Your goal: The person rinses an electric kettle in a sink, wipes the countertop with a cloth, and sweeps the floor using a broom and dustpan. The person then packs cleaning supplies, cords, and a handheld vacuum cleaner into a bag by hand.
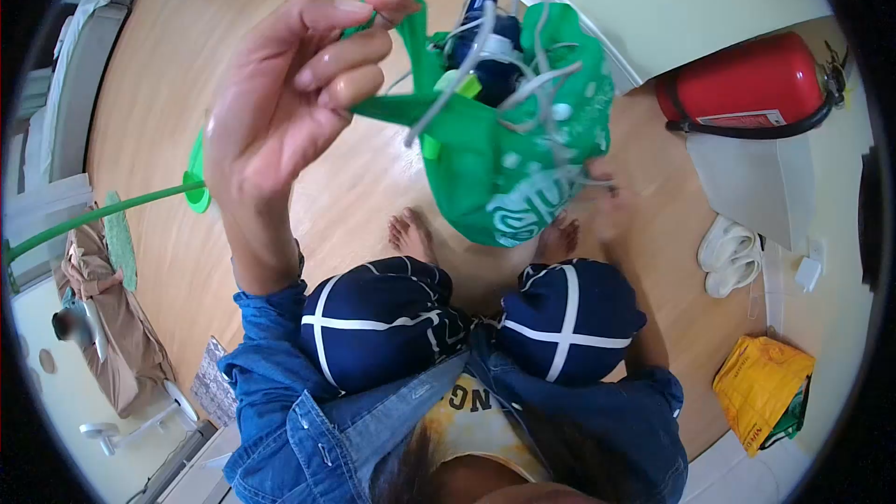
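Observation:
My left hand (294,84) is raised at the upper left, its thumb and fingers pinched on a handle of a green tote bag (457,163). The bag hangs open in front of my knees, with white lettering and dots on its side. A dark blue object (495,61) sticks out of its mouth; its kind I cannot make out. Loose grey cords (541,107) spill over the rim and down the side. My right hand (605,201) is at the bag's right side, smeared by motion and partly hidden behind it, so its fingers are unclear.
A red fire extinguisher (742,89) lies toward the right wall. White shoes (730,257) and a yellow bag (763,387) are below it. To the left stands a green pole (103,210) with a round green end. Pale wood floor (168,84) surrounds my bare feet.

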`<state>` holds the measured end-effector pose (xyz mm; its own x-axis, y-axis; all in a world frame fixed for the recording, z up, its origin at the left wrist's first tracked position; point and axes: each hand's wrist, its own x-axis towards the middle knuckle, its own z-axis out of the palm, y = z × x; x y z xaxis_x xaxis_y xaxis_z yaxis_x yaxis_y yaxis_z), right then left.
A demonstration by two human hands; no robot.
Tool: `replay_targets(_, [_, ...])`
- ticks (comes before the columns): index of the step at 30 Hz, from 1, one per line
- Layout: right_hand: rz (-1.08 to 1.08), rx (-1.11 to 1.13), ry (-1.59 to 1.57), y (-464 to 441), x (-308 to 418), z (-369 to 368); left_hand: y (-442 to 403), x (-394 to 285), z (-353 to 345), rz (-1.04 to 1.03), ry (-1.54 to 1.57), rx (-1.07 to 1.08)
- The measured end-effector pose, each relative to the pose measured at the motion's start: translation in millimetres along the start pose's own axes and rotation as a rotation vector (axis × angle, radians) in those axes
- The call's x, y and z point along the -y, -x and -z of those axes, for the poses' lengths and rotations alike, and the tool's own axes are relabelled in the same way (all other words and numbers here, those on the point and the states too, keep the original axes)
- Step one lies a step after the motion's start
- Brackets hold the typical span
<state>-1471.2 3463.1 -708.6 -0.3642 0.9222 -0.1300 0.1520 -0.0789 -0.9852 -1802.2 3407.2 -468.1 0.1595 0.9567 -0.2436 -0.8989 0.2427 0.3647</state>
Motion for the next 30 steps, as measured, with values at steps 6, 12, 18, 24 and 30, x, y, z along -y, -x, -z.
replay_targets(6, [0.703, -0.033, 0.08, -75.3, 171.8, -31.4, 9.3, 21.4, -20.6, -0.079, -0.587, 0.17])
replay_targets(12, [0.728, 0.825, 0.295, -105.1, 156.9, -99.2, 17.3, 28.3, -21.7, -0.144, -0.854, 0.119])
replay_targets(18, [0.512, 0.643, 0.373, -114.1, 165.6, -66.5, 44.9, 27.2, -5.8, -0.175, -0.998, -0.012])
replay_targets(24, [0.559, -0.089, 0.166, -102.9, 213.2, -22.2, 71.4, 8.5, -3.9, -0.082, -1.092, -0.261])
replay_targets(30, [0.666, 0.185, -0.185, -74.8, 264.4, -26.2, 63.0, 11.7, -3.6, -0.167, -1.327, -0.246])
